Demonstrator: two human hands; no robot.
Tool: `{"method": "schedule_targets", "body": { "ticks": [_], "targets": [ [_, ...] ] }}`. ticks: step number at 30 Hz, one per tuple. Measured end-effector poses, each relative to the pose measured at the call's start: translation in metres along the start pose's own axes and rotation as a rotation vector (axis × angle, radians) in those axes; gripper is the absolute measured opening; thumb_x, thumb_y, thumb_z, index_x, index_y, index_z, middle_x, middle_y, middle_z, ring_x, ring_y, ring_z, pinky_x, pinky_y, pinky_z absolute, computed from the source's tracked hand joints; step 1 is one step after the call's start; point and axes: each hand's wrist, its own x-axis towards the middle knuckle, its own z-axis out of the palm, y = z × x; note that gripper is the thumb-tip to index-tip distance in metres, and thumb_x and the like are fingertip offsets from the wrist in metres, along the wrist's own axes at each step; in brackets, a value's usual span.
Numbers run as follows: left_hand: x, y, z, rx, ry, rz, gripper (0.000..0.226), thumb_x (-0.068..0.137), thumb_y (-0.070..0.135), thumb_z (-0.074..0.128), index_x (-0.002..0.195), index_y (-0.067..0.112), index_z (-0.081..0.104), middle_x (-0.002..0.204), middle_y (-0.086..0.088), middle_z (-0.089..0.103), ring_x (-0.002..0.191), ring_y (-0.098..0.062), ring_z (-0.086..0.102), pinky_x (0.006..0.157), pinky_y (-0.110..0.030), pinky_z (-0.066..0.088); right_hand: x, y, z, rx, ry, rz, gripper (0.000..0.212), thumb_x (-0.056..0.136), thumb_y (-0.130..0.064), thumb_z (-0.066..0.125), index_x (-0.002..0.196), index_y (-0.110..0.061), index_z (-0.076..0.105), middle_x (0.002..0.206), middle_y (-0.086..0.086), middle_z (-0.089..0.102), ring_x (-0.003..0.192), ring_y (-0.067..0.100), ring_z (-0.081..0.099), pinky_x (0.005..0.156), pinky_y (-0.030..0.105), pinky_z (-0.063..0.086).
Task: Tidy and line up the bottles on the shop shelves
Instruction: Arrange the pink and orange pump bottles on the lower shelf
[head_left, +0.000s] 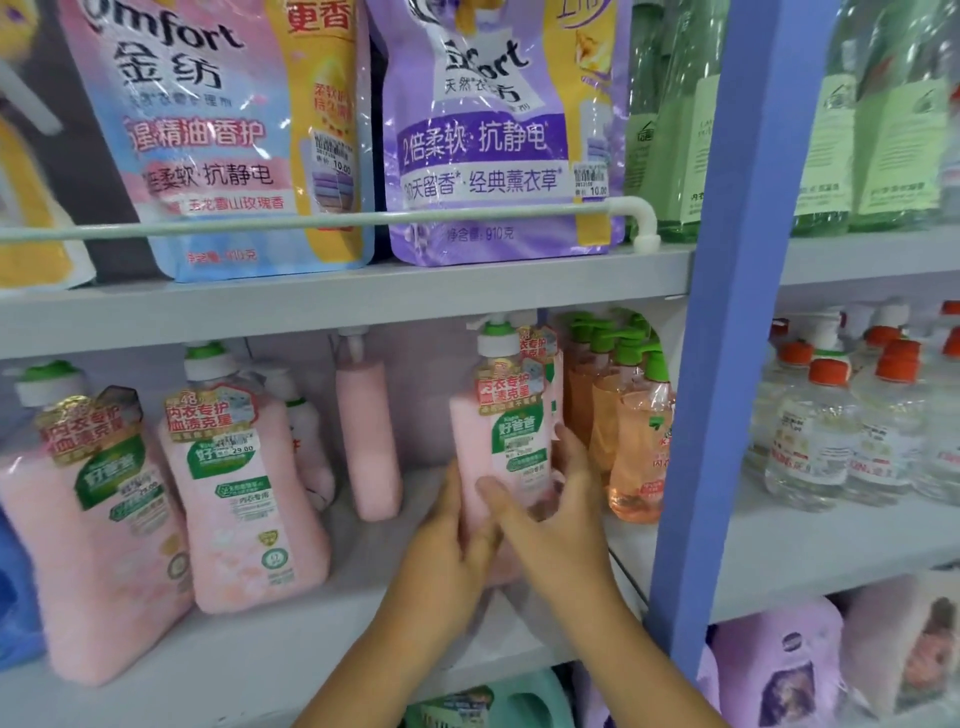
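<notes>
Two hands are wrapped round one pink bottle (501, 441).

It is gripped low by the left hand (447, 545) and right hand (550, 499), on the shelf (311, 639). Next, it should probably be slid into line. Orange bottles (636, 441) are crowded just right of the hands; bare shelf is left of them.

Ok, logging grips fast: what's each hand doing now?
Left hand: holding the pink bottle.
Right hand: holding the same bottle.

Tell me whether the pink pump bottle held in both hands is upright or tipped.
Upright. The pink pump bottle has its white pump at the top and its label reads level; the left hand and right hand grip its lower body.
</notes>
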Motion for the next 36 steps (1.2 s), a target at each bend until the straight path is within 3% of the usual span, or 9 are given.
{"method": "schedule_targets", "body": {
  "ticks": [3, 6, 8, 12, 17, 23, 29, 32, 36],
  "targets": [
    [0.010, 0.005, 0.011, 0.089, -0.106, 0.032, 0.047, 0.100, 0.030, 0.057, 0.142, 0.047, 0.044, 0.120, 0.029, 0.062, 0.104, 0.019, 0.060, 0.084, -0.003, 0.047, 0.008, -0.006, 0.001, -0.106, 0.132, -0.061, 0.106, 0.055, -0.053, 0.086, 0.146, -0.031, 0.038, 0.133, -0.006, 0.051, 0.120, 0.013, 0.055, 0.096, 0.031, 0.052],
    [0.027, -0.003, 0.000, 0.162, -0.243, 0.094, 0.058, 0.090, 0.035, 0.060, 0.145, 0.045, 0.044, 0.132, 0.044, 0.051, 0.121, 0.025, 0.045, 0.098, -0.001, 0.037, 0.017, -0.003, -0.003, -0.090, 0.211, -0.103, 0.106, 0.062, -0.034, 0.094, 0.150, -0.032, 0.035, 0.134, -0.006, 0.050, 0.118, 0.006, 0.052, 0.092, 0.019, 0.048],
    [0.041, -0.015, -0.009, 0.216, -0.226, 0.067, 0.059, 0.095, 0.021, 0.060, 0.150, 0.036, 0.046, 0.147, 0.027, 0.045, 0.135, 0.007, 0.042, 0.113, -0.012, 0.030, 0.021, 0.000, -0.005, -0.129, 0.233, -0.144, 0.109, 0.064, -0.029, 0.095, 0.153, -0.027, 0.033, 0.136, -0.003, 0.050, 0.118, 0.006, 0.050, 0.092, 0.010, 0.042],
    [0.067, -0.034, -0.005, 0.112, 0.006, -0.118, 0.039, 0.103, 0.016, 0.054, 0.138, 0.032, 0.060, 0.128, 0.015, 0.061, 0.109, 0.004, 0.054, 0.084, 0.004, 0.034, 0.028, 0.002, 0.001, -0.154, 0.241, -0.215, 0.107, 0.066, -0.022, 0.095, 0.153, -0.014, 0.032, 0.140, 0.009, 0.048, 0.124, 0.018, 0.051, 0.099, 0.007, 0.037],
    [0.112, -0.047, 0.019, -0.355, -0.001, -0.480, 0.058, 0.104, 0.050, 0.039, 0.149, 0.016, 0.051, 0.154, -0.006, 0.051, 0.141, -0.026, 0.048, 0.122, -0.043, 0.032, 0.029, 0.005, 0.006, -0.194, 0.252, -0.216, 0.107, 0.068, -0.025, 0.095, 0.152, -0.007, 0.031, 0.139, 0.013, 0.045, 0.120, 0.019, 0.047, 0.092, -0.003, 0.027],
    [0.122, -0.054, 0.060, -0.721, -0.163, -0.538, 0.059, 0.098, 0.060, 0.036, 0.129, 0.023, 0.069, 0.121, -0.007, 0.075, 0.114, -0.022, 0.071, 0.095, -0.035, 0.053, 0.029, 0.007, 0.005, -0.257, 0.259, -0.203, 0.112, 0.068, -0.034, 0.093, 0.154, -0.003, 0.028, 0.146, 0.019, 0.041, 0.132, 0.031, 0.046, 0.109, 0.039, 0.043],
    [0.125, -0.056, 0.049, -0.617, -0.177, -0.459, 0.049, 0.109, 0.041, 0.031, 0.132, 0.015, 0.065, 0.126, -0.011, 0.073, 0.121, -0.025, 0.067, 0.110, -0.040, 0.047, 0.029, 0.002, 0.013, -0.285, 0.269, -0.153, 0.111, 0.071, -0.036, 0.091, 0.156, -0.006, 0.026, 0.144, 0.017, 0.038, 0.123, 0.019, 0.042, 0.105, 0.027, 0.036],
    [0.112, -0.058, 0.040, -0.348, -0.007, -0.339, 0.032, 0.108, 0.028, 0.045, 0.128, 0.023, 0.069, 0.131, 0.005, 0.066, 0.107, 0.001, 0.065, 0.098, -0.013, 0.046, 0.026, 0.007, 0.010, -0.264, 0.275, -0.174, 0.108, 0.069, -0.029, 0.093, 0.153, -0.005, 0.030, 0.144, 0.015, 0.040, 0.121, 0.011, 0.038, 0.103, 0.023, 0.036],
    [0.098, -0.054, 0.028, -0.161, -0.006, -0.225, 0.031, 0.105, 0.016, 0.049, 0.125, 0.018, 0.073, 0.131, 0.004, 0.069, 0.109, -0.006, 0.065, 0.086, -0.006, 0.042, 0.023, 0.014, 0.009, -0.269, 0.276, -0.118, 0.112, 0.061, -0.028, 0.097, 0.150, -0.007, 0.034, 0.141, 0.016, 0.044, 0.125, 0.029, 0.047, 0.108, 0.044, 0.043]
  ]
}}
